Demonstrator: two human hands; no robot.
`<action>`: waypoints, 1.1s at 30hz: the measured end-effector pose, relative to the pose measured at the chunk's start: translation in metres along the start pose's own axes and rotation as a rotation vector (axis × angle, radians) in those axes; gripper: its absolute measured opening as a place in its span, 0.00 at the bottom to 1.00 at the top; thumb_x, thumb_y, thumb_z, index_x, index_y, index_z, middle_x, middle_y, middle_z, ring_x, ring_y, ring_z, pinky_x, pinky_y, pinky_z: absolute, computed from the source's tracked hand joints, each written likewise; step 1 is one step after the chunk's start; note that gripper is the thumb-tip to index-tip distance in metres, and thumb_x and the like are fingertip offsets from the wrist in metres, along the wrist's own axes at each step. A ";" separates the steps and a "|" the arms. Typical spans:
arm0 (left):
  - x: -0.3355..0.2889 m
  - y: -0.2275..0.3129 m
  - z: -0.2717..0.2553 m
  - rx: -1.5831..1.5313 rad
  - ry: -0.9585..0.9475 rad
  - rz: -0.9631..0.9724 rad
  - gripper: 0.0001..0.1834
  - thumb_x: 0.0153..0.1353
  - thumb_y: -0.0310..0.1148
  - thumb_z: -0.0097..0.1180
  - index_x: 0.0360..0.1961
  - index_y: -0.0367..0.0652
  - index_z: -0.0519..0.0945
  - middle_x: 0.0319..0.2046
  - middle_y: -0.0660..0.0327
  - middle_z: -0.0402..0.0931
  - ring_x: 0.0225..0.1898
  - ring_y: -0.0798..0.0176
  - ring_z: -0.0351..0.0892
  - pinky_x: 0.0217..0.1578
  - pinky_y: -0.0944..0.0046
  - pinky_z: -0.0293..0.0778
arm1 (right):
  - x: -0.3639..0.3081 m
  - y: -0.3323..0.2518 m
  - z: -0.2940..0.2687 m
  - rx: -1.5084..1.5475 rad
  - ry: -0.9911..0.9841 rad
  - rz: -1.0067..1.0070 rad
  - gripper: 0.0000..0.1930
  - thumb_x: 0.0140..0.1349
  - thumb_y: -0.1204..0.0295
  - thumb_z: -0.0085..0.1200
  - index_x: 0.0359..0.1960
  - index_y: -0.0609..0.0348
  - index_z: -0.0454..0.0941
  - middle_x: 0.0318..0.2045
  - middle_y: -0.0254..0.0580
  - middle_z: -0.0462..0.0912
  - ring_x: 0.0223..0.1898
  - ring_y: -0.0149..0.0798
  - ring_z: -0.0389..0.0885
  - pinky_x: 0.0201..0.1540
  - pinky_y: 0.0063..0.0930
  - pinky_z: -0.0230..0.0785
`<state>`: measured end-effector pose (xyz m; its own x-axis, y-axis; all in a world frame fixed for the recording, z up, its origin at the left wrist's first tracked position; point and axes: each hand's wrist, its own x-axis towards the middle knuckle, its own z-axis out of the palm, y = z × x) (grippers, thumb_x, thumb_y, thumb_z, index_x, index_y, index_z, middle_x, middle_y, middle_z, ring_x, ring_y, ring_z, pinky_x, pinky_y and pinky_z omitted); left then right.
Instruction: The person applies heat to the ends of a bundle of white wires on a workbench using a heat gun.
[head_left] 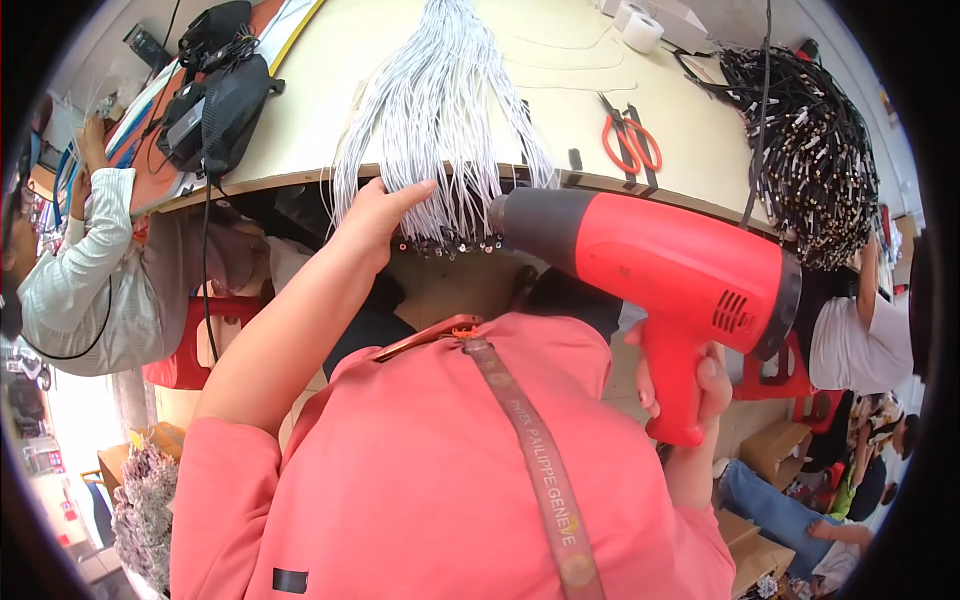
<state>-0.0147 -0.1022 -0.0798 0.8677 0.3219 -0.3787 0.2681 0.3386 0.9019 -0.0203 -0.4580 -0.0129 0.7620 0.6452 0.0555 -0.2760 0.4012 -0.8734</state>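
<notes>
A large bundle of thin white wires (430, 110) lies on the table, and its dark-tipped ends hang over the front edge. My left hand (382, 215) is closed on part of this bundle near the edge. Its thumb lies across the front of the wires, while its other fingers are mostly hidden. In my right hand (710, 385) is the handle of a red heat gun (670, 260), with the fingers wrapped round it. The gun's black nozzle points left, close beside the hanging wire ends.
Orange-handled scissors (630, 140) and white tape rolls (640, 28) lie on the pale table (570, 75). Black cables (810, 150) hang in a thick bunch at the right. Dark bags (225, 100) rest at the left. A person (85, 280) sits left; another (855, 340) is at the right.
</notes>
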 end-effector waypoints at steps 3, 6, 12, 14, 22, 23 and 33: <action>-0.001 0.002 0.005 -0.077 -0.020 0.021 0.21 0.56 0.30 0.61 0.49 0.34 0.73 0.43 0.55 0.78 0.44 0.60 0.78 0.47 0.59 0.72 | -0.002 0.001 0.003 -0.005 0.058 0.012 0.36 0.57 0.57 0.52 0.56 0.79 0.57 0.42 0.73 0.72 0.14 0.37 0.74 0.13 0.21 0.66; -0.001 0.008 -0.003 -0.101 -0.072 0.005 0.20 0.56 0.29 0.60 0.49 0.34 0.73 0.43 0.54 0.78 0.44 0.59 0.79 0.46 0.57 0.74 | -0.003 0.000 0.004 -0.002 0.082 0.024 0.36 0.57 0.57 0.53 0.55 0.79 0.58 0.41 0.73 0.72 0.14 0.37 0.74 0.13 0.21 0.66; 0.001 0.030 -0.034 0.090 -0.163 -0.161 0.19 0.58 0.24 0.55 0.51 0.35 0.71 0.44 0.54 0.78 0.45 0.59 0.79 0.46 0.56 0.76 | -0.002 0.002 0.006 0.031 0.083 0.021 0.36 0.56 0.57 0.54 0.55 0.79 0.57 0.41 0.72 0.73 0.14 0.37 0.74 0.12 0.21 0.66; -0.005 0.033 -0.036 0.090 -0.149 -0.131 0.19 0.58 0.22 0.54 0.51 0.35 0.71 0.43 0.54 0.78 0.45 0.59 0.79 0.46 0.56 0.76 | -0.001 0.002 0.008 0.026 0.084 0.053 0.37 0.55 0.57 0.54 0.55 0.78 0.57 0.41 0.72 0.73 0.14 0.38 0.74 0.11 0.21 0.66; -0.004 0.046 -0.051 0.483 -0.082 -0.164 0.18 0.55 0.21 0.50 0.48 0.34 0.73 0.39 0.56 0.79 0.38 0.62 0.80 0.38 0.64 0.75 | 0.000 0.003 0.008 0.025 0.063 0.060 0.37 0.56 0.57 0.53 0.57 0.77 0.55 0.41 0.71 0.73 0.14 0.38 0.74 0.11 0.21 0.66; -0.003 0.050 -0.054 0.722 -0.039 -0.136 0.16 0.53 0.25 0.54 0.45 0.34 0.75 0.35 0.57 0.79 0.32 0.66 0.78 0.33 0.68 0.73 | 0.001 0.004 0.008 0.018 0.052 0.048 0.37 0.56 0.57 0.53 0.57 0.77 0.55 0.41 0.72 0.73 0.14 0.38 0.74 0.11 0.21 0.66; -0.011 0.061 -0.055 0.970 0.074 0.113 0.20 0.49 0.32 0.63 0.42 0.32 0.78 0.32 0.55 0.80 0.34 0.64 0.78 0.39 0.64 0.73 | -0.002 0.003 0.009 0.011 0.022 0.066 0.36 0.57 0.58 0.54 0.57 0.77 0.56 0.41 0.72 0.72 0.14 0.39 0.74 0.11 0.22 0.66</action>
<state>-0.0312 -0.0360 -0.0319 0.8899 0.3736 -0.2617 0.4414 -0.5610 0.7003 -0.0280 -0.4524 -0.0116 0.7544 0.6563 -0.0130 -0.3329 0.3655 -0.8692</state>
